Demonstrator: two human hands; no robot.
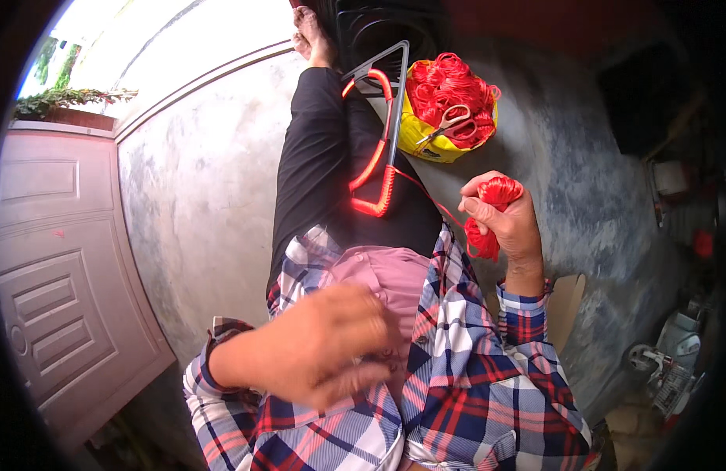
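In my right hand is a bundle of glossy red cord, with loops hanging below the fist. A single red strand runs from it to a dark angular frame resting over my thighs. Red cord is wound tightly along the frame's near corner and the curved inner bar. My left hand is in front of my chest, apart from the frame and the cord. Motion smears its fingers, and I cannot see anything held in it.
Beyond my right knee stands a yellow bag heaped with red cord. Scissors lie on that heap. A panelled door is at the left, and a scooter stands at the far right.
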